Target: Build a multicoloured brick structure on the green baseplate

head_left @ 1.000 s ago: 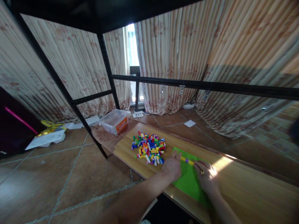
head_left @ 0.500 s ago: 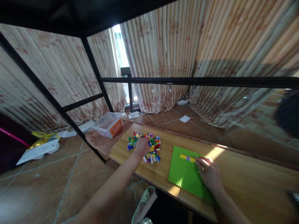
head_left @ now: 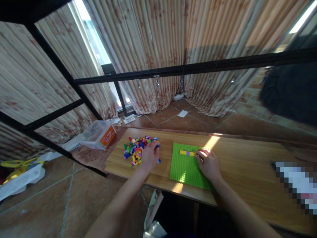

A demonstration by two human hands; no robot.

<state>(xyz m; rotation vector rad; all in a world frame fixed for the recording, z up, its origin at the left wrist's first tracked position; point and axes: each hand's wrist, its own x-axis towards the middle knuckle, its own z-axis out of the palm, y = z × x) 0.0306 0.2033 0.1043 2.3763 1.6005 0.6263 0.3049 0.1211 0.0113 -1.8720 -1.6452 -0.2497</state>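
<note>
My left hand (head_left: 149, 156) lies on the right edge of a pile of small coloured bricks (head_left: 135, 149) on the wooden table (head_left: 242, 165). Its fingers curl down into the bricks, and what they hold is hidden. My right hand (head_left: 208, 163) rests on the right side of a green baseplate (head_left: 183, 167), fingers stretched flat, their tips just right of a short row of yellow and purple bricks (head_left: 187, 152) stuck on the plate.
A clear plastic box with an orange label (head_left: 100, 134) sits on the floor left of the table. Black metal bars (head_left: 188, 68) cross in front of curtains. Papers and a white bag lie on the tiled floor. Another person's dark hair (head_left: 289, 91) shows at right.
My left hand left the baseplate and went left to the brick pile. My right hand stayed on the plate. My view turned so the table sits more centred.
</note>
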